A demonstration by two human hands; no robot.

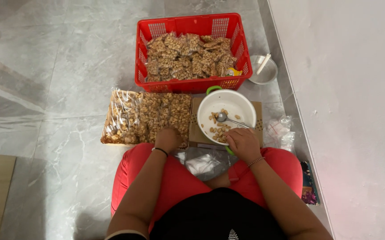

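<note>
A white bowl (232,103) with green handles holds a few peanuts and a metal spoon (228,118). It stands on a brown cardboard piece (195,126). My right hand (243,144) rests at the bowl's near rim, closed around the spoon's handle end. My left hand (167,139) presses down on the near edge of a row of small clear packets filled with peanuts (146,116), fingers curled. Whether it grips a packet is hidden. I sit cross-legged in red trousers.
A red plastic basket (192,84) full of filled peanut packets stands behind. A metal dish with a stick (263,70) sits by the white wall. Empty clear bags (280,132) lie at right, a grey plastic bag (206,163) on my lap, a dark packet (309,184) beside my knee.
</note>
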